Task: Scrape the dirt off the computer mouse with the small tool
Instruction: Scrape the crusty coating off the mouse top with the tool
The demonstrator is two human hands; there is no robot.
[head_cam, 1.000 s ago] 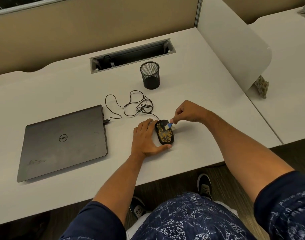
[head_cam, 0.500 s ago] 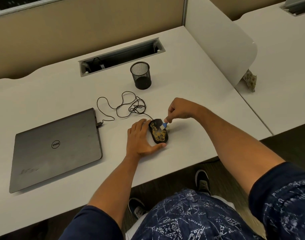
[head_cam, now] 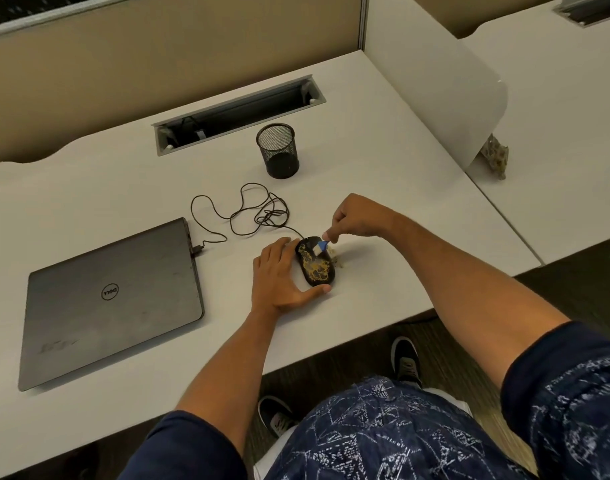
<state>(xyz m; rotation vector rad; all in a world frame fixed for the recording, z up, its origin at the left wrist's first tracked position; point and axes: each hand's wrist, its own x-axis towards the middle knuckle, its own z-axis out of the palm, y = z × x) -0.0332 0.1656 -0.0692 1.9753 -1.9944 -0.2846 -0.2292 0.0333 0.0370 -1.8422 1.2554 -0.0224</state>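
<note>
Nearest, left hand lies flat on the smooth white desk, its grip loose, straight fingers and thumb bracing the glossy black oval mouse, which is crusted with yellow grime. Right hand grip pinches the small blue-and-white tool against the mouse's front. Beyond: thin tangled cord, round mesh cup.

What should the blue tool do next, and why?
Probably scrape the small tool down the mouse toward its near end: yellow dirt covers the middle, the tool sits near the far end, and the left hand steadies the mouse.

Small tool — mostly hidden inside right hand.
</note>
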